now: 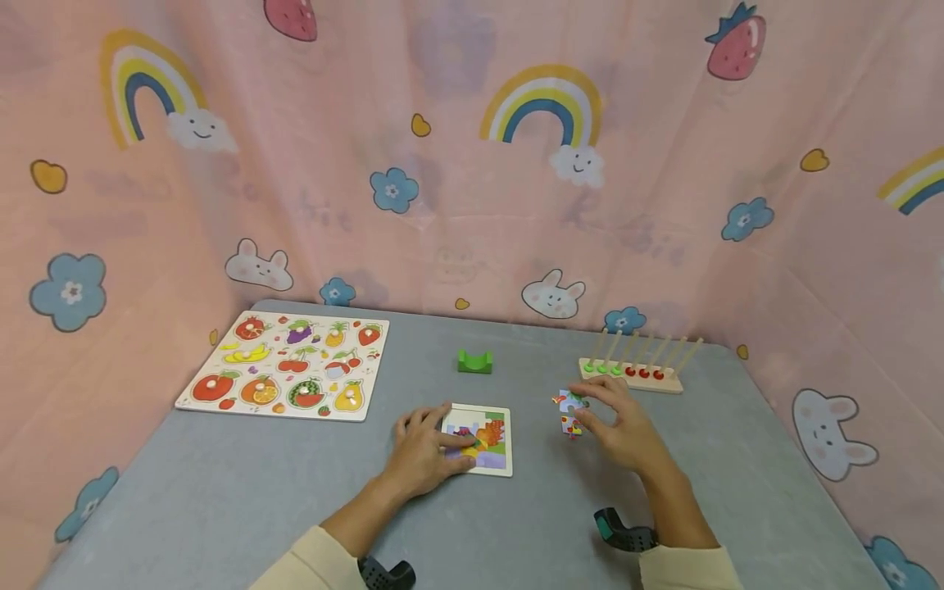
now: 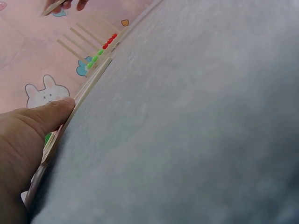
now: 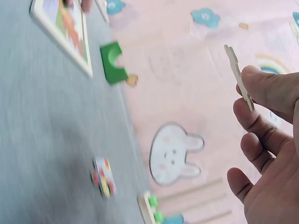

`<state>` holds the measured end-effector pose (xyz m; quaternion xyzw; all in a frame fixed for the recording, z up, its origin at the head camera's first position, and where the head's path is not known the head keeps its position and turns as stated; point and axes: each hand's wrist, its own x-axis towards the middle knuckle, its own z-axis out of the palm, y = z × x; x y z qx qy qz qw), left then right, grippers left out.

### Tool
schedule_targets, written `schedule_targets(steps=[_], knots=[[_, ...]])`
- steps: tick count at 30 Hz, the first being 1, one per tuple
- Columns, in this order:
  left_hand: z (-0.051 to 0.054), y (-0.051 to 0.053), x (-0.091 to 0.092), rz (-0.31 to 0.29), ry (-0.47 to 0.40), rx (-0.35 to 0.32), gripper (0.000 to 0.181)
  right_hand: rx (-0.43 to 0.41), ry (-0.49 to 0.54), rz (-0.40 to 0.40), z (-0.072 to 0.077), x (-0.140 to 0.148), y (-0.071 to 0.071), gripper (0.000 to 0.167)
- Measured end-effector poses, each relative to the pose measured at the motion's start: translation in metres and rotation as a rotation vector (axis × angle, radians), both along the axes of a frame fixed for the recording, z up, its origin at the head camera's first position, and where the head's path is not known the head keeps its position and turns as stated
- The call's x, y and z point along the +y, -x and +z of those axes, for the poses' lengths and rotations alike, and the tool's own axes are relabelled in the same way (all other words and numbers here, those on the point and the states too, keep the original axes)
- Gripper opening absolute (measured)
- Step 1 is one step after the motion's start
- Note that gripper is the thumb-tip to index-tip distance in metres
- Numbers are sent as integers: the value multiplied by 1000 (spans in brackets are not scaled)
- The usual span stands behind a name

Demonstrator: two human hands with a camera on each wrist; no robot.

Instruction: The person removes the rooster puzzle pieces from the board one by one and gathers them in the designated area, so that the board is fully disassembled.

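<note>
The left hand rests on the left side of a small framed jigsaw, its fingers spread over the frame and picture. In the left wrist view its thumb presses on the frame's edge. Between thumb and fingertips, the right hand pinches a jigsaw piece above the table, to the right of the frame. That piece appears edge-on in the right wrist view, held by the right hand. Another colourful piece lies on the table below it.
A fruit picture board lies at the back left. Behind the jigsaw stands a green curved block. A wooden peg rack with green and red beads stands at the back right. A pink patterned curtain surrounds the grey table.
</note>
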<state>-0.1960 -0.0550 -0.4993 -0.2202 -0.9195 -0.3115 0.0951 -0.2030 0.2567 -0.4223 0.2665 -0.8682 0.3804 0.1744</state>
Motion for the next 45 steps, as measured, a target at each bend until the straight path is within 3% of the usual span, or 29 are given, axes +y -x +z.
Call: schedule_targets(steps=[9, 20, 30, 37, 45], knots=[[0, 0, 1, -8, -5, -10, 32, -28, -10, -67, -11, 37, -4, 32], [-1, 1, 0, 0, 4, 10, 32, -65, -28, -164, -30, 62, 0, 32], [-1, 0, 0, 5, 9, -1, 32, -122, -62, -203, -47, 74, 1, 33], [0, -1, 1, 5, 0, -6, 32, -35, -127, -233, -63, 79, 8, 33], [1, -1, 1, 5, -1, -1, 32, -73, -153, -245, -67, 76, 10, 35]])
